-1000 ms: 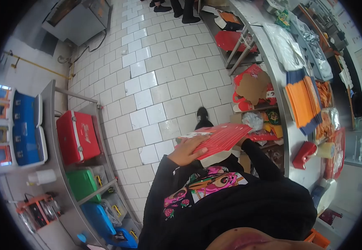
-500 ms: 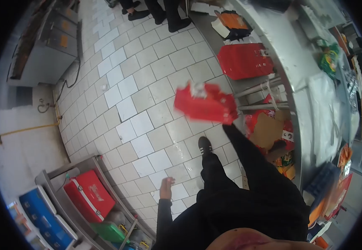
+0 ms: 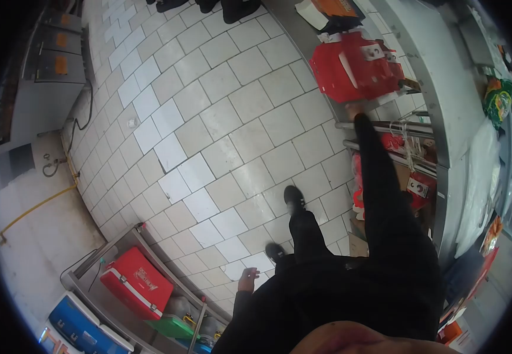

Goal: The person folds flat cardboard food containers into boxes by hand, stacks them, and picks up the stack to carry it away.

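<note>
On the lower shelf of the steel table, at the upper right, lie red flat packages [image 3: 350, 68] with white patches. My right hand [image 3: 355, 110] reaches to their near edge. It is blurred and its fingers are partly hidden, so I cannot tell whether it still grips a package. My left hand [image 3: 248, 278] hangs low over the tiled floor, away from any object, fingers loosely apart and holding nothing.
The steel table [image 3: 424, 88] runs along the right, with more red packages [image 3: 418, 187] below. At lower left a metal cart [image 3: 127, 236] carries a red cooler box [image 3: 138, 282]; blue boxes [image 3: 82, 324] stand beside it. Other people's shoes [image 3: 241, 10] show at the top.
My right hand has moved up and right, bringing the red package from over the floor to the shelf with the other red ones. My left hand stays low and empty.
</note>
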Demonstrator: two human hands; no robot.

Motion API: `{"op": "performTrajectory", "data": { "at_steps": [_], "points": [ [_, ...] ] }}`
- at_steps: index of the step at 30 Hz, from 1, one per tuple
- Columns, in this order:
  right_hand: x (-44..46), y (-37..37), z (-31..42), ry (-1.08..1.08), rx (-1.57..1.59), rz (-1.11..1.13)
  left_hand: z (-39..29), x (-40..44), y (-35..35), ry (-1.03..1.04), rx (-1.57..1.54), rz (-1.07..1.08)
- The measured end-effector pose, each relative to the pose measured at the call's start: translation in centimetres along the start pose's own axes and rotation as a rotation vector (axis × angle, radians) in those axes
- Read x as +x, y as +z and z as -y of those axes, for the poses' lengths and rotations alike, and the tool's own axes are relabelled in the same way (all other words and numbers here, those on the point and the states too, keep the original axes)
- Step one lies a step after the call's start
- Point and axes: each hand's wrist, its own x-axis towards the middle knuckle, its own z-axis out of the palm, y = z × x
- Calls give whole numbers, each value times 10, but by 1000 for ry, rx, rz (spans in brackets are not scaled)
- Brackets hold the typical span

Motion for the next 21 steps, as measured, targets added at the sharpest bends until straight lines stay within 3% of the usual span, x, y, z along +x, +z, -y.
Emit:
{"op": "performTrajectory", "data": {
  "at_steps": [2, 4, 5, 7, 8, 9, 10, 11, 13, 15, 17, 19, 20, 21],
  "points": [
    [-49, 63, 9, -272, -236, 213, -29, 5, 0, 116, 82, 20],
    [-131, 131, 18, -460, -281, 393, -43, 2, 0, 198, 68, 34],
    [-160, 226, 11, -314, -9, 382, -47, -1, 0, 237, 29, 45],
    [-278, 238, 10, -585, -1, 531, -54, -12, -5, 314, 59, 62],
    [-330, 256, 14, -903, -341, 565, -58, -20, -9, 296, 101, 80],
    [-394, 195, 65, -583, -252, 842, -52, -23, -20, 316, 112, 108],
    [-450, 169, 75, -481, -68, 788, -42, -24, -30, 335, 122, 135],
    [-495, 133, 90, -605, -183, 832, -30, -25, -41, 354, 132, 163],
    [-569, 119, 80, -600, 120, 777, -26, -45, -67, 221, 328, 168],
    [-629, 98, 58, -439, 321, 841, -10, -57, -96, 212, 399, 184],
    [-672, 70, 30, -534, 162, 779, 13, -54, -131, 193, 399, 244],
    [-701, 70, -20, -424, 121, 747, 31, -40, -162, 184, 552, 279],
    [-713, 64, -42, -356, 52, 716, 49, -19, -179, 268, 371, 351],
    [-722, 62, -68, -280, -8, 686, 13, -14, -189, 304, 435, 387]
  ]
}}
